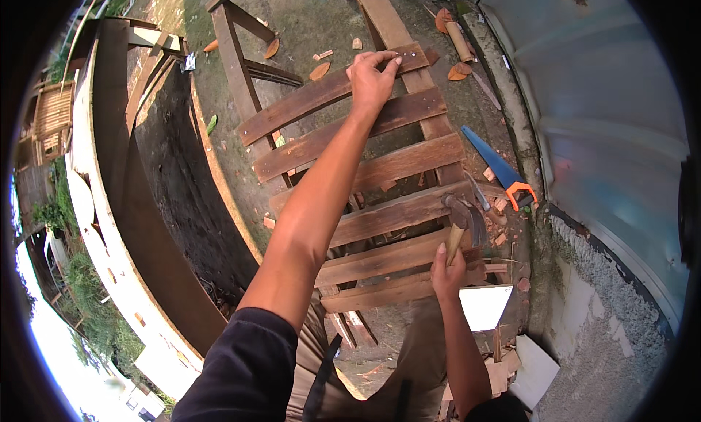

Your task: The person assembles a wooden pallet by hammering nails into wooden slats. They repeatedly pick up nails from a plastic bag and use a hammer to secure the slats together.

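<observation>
Brown wooden slats (394, 163) lie across two long rails of a wooden frame (244, 64) in front of me. On the farthest slat (292, 115), near its right end, my left hand (372, 77) is closed in a pinch. A small bright nail head (399, 59) shows at those fingertips, and another sits just to the right. My right hand (447, 273) grips the wooden handle of a claw hammer (458, 225). Its dark metal head rests over or hovers near the right end of a nearer slat; I cannot tell which.
A handsaw (504, 170) with a blue blade and orange handle lies right of the frame, beside wood offcuts. A metal sheet wall (599, 93) stands at the right. Long boards (113, 166) run along the left. White tile pieces (533, 371) lie at lower right.
</observation>
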The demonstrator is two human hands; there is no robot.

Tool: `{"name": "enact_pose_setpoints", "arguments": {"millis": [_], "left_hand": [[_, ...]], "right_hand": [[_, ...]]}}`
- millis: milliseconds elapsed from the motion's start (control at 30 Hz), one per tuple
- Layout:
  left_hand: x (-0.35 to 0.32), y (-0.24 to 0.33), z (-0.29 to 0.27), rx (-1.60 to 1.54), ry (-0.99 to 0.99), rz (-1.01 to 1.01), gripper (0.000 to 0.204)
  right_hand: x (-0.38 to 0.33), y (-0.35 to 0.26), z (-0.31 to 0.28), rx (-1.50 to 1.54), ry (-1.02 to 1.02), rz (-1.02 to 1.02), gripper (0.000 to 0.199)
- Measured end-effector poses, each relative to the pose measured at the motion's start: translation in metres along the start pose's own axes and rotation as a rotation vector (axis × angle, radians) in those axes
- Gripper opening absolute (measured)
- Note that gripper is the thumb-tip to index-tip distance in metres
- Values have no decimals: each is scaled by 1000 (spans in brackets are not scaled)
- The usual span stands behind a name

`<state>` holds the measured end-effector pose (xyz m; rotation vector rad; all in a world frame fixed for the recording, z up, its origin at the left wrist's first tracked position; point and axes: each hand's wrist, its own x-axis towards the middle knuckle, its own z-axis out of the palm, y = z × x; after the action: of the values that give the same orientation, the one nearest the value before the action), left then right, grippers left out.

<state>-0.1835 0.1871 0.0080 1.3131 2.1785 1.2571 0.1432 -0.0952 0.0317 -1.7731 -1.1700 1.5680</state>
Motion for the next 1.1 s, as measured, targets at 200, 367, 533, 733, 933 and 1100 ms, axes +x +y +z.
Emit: {"name": "enact_pose_setpoints", "arguments": {"millis": [200,367,533,733,933,1100], "left_hand": [[4,-10,35,-232,79,-251,28],[3,-18,38,-146,28,-134,27],[-1,-22,38,-75,22,-95,25],[1,-16,36,-5,-55,-78,26],[1,-15,36,109,-72,-59,28],[1,-16,37,105,-74,-47,28]], "right_hand": [[6,16,-11,36,-20,27,27],[6,2,-8,284,-51,230,25],[11,-11,-7,349,-56,291,25],[15,-8,-11,382,-70,326,28],[17,-11,-14,360,-98,310,34],[15,-12,-13,360,-91,281,34]]}}
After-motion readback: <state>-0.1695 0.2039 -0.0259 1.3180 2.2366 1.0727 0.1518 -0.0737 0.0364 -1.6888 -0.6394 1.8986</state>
